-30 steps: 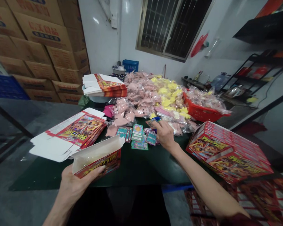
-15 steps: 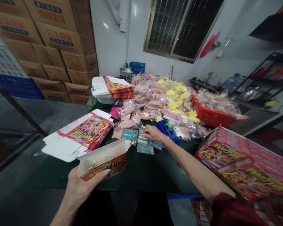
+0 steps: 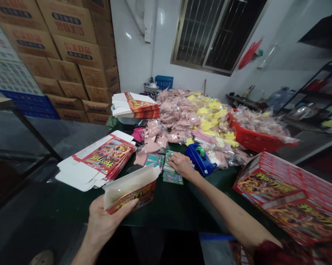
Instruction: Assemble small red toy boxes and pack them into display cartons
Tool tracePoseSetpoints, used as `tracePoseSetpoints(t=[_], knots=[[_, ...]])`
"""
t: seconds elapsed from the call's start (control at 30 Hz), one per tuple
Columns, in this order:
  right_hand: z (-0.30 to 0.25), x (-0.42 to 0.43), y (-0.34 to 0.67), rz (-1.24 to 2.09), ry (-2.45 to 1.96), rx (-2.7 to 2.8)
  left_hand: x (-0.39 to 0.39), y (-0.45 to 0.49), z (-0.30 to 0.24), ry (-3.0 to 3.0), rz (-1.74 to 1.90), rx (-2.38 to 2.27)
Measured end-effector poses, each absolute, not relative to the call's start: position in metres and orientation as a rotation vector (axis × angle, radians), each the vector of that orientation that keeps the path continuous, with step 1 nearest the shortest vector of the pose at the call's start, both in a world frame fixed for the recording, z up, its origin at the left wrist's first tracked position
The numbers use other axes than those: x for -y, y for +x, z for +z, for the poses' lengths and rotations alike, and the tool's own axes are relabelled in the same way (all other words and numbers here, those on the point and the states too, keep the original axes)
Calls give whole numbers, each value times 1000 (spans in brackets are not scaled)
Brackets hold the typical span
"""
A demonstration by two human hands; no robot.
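Note:
My left hand (image 3: 103, 217) grips an open cardboard box (image 3: 134, 197), red with printed figures in front and white on its inner wall. The thumb presses the printed front, and the open top faces up; something pale and shiny lies inside. Over the green table, my right hand (image 3: 181, 164) rests on small green printed cards (image 3: 173, 178), its bent fingers pressed together on one of them. More cards (image 3: 154, 160) are fanned out just left of these fingers. A blue tape dispenser (image 3: 200, 158) with green tape stands right beside the right hand.
Flat red-and-white boxes (image 3: 99, 156) lie at left, with another stack (image 3: 138, 105) behind. Bagged pink and yellow plush pieces (image 3: 182, 114) heap up at the back, beside a red basket (image 3: 257, 138). Filled-out red boxes (image 3: 290, 198) stand at right. Cartons (image 3: 80, 51) line the wall.
The view has shifted slightly, so most things sit a little lower and further right. My right hand has lowered its fingers onto the cards. The left hand still holds the box.

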State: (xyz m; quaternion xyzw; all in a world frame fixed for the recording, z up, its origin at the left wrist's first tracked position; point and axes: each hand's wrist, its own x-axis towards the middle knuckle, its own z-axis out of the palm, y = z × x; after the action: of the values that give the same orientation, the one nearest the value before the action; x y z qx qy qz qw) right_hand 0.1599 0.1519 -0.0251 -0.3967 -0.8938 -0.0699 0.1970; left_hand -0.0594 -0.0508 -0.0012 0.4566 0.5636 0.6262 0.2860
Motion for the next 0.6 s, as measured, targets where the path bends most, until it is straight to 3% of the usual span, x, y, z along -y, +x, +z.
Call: tracePoseSetpoints(t=[0.2, 0.33, 0.6], knots=[[48, -114, 204, -166, -1077, 2065, 37, -36, -4, 1421, 1532, -1369], [101, -40, 216, 123, -799, 1835, 32, -25, -7, 1424, 1464, -1308], [91, 1, 185, -302, -468, 2099, 33, -18, 0, 1546, 1350, -1219]])
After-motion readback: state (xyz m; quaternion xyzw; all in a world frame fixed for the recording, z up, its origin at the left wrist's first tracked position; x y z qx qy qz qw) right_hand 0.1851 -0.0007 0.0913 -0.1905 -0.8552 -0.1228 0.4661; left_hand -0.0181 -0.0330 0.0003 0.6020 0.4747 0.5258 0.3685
